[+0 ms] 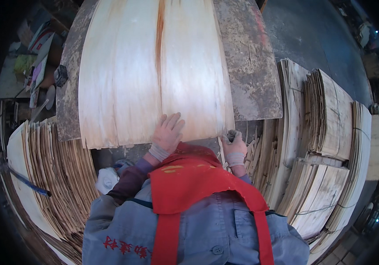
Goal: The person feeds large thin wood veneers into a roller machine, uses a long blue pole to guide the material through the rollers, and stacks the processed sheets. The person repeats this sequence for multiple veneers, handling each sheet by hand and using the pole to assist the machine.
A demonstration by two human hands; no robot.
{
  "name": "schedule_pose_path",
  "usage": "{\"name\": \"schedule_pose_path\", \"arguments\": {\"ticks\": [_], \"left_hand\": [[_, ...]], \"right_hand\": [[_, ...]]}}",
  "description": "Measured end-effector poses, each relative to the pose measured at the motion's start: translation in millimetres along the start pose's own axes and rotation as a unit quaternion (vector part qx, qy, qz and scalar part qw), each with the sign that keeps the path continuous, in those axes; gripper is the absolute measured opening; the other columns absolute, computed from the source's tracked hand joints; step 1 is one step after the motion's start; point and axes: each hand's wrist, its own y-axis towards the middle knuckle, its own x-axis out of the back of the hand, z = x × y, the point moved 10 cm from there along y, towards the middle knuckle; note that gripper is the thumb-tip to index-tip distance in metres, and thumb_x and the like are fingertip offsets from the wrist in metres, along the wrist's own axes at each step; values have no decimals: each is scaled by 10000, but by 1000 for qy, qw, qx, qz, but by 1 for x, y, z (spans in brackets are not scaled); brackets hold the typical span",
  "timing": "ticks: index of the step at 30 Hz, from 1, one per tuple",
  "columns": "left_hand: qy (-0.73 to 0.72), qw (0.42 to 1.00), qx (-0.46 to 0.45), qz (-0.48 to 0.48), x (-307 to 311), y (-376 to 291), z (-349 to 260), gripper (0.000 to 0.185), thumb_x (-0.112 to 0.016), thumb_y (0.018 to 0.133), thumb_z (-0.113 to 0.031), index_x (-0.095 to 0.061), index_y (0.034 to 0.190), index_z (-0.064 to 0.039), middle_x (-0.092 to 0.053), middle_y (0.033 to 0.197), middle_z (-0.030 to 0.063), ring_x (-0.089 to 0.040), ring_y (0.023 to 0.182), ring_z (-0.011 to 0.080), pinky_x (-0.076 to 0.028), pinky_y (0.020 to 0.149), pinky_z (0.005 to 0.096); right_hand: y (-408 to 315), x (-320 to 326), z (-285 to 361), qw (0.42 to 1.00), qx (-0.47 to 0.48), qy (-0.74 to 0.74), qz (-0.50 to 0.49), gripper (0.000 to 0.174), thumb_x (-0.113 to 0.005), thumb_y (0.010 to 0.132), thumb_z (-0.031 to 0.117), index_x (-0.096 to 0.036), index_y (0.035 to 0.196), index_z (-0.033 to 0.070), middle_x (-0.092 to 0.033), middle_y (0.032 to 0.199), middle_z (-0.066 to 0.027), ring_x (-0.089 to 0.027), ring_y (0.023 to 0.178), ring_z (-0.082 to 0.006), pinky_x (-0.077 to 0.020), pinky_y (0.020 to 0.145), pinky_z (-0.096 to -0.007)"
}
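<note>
A wide stack of pale wood veneer sheets, with a brown streak near its middle, lies on a worn, stained board. My left hand, in a thin pale glove, rests flat with fingers extended on the near edge of the top sheet. At the near right corner of the veneer is my right hand, gloved and with dark, soiled fingertips. Its fingers are curled; whether they pinch the sheet's edge or a sliver cannot be told. A narrow strip of wood hangs beside that hand.
Upright veneer stacks stand at the left. Tied veneer bundles fill the right side. Thin wood scraps lie beyond my right wrist. A black block-like object sits on the board's left edge. A white plastic item is near my left forearm.
</note>
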Motion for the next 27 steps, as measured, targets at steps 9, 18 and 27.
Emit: {"name": "schedule_pose_path", "arguments": {"ticks": [9, 18, 27], "left_hand": [[-29, 997, -20, 66, -18, 4, -18, 768, -812, 659, -341, -528, 1303, -34, -431, 1445, 197, -408, 1337, 353, -245, 1151, 553], [3, 996, -80, 34, -4, 6, -33, 784, -771, 667, -390, -528, 1314, -19, -468, 1406, 225, -412, 1336, 387, -249, 1130, 607], [-34, 997, -69, -6, 33, 34, -32, 689, -730, 707, -338, -541, 1302, -46, -491, 1385, 203, -438, 1308, 376, -282, 1111, 586]], "right_hand": [[-30, -22, -27, 754, -188, 629, 22, 371, -628, 875, 79, -513, 1218, 0, -658, 957, -128, -679, 799, -248, -589, 739, -381], [-41, 19, 54, 696, -99, 697, 142, 524, -569, 911, 290, -475, 1353, 27, -614, 1163, -114, -588, 1097, -254, -485, 941, -459], [7, 42, 109, 741, 21, 659, 131, 348, -581, 931, 153, -559, 1238, -10, -626, 1063, -63, -608, 945, -173, -500, 823, -327]]}}
